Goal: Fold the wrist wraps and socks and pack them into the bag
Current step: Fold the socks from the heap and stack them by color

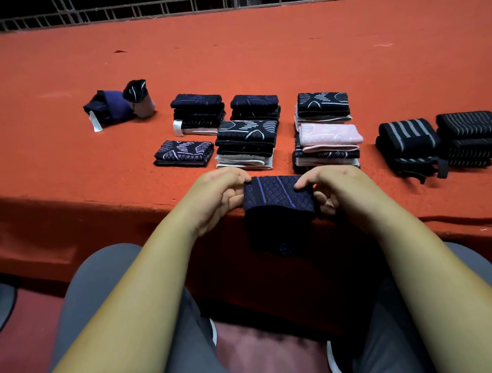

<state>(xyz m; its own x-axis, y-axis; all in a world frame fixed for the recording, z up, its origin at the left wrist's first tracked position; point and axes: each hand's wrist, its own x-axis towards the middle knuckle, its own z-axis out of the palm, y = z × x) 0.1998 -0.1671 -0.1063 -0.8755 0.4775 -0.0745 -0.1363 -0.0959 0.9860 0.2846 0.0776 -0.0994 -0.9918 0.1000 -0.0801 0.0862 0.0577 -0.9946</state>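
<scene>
A dark navy sock (277,207) with purple lines and a diamond pattern hangs over the near edge of the red table (244,59). My left hand (222,193) pinches its upper left corner. My right hand (326,187) pinches its upper right corner. Beyond my hands lie several stacks of folded socks (245,142), one topped by a pink sock (330,135). Two stacks of black wrist wraps (407,142) with grey stripes lie at the right. No bag is in view.
Two loose bundled socks (116,106) with a white tag lie at the left. A single folded sock (184,153) sits near the front left of the stacks. A metal railing (162,8) runs behind the table. My knees are under the table's edge.
</scene>
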